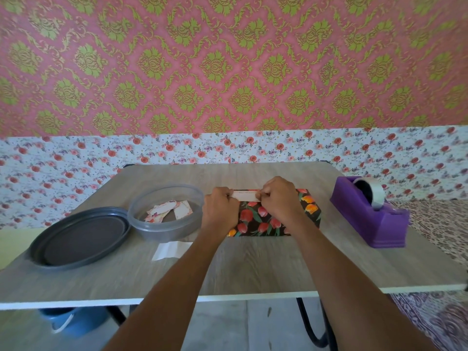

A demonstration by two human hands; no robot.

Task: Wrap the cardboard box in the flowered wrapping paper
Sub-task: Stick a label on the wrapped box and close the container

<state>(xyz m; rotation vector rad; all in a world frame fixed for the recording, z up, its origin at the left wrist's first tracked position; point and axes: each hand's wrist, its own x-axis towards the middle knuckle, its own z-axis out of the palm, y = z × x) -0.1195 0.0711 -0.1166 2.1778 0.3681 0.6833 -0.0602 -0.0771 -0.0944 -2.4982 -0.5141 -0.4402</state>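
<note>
Box [274, 219] fully covered in dark tulip-print paper, lying flat on table [228, 269]

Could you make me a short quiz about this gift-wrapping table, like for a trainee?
1. True or false: the box is already covered in flowered paper.
2. What do the left hand and right hand hold between them? A) scissors B) a small card C) a ribbon
3. Which side of the box is the purple tape dispenser on?

Key: 1 true; 2 B; 3 right, standing apart from it.
</note>
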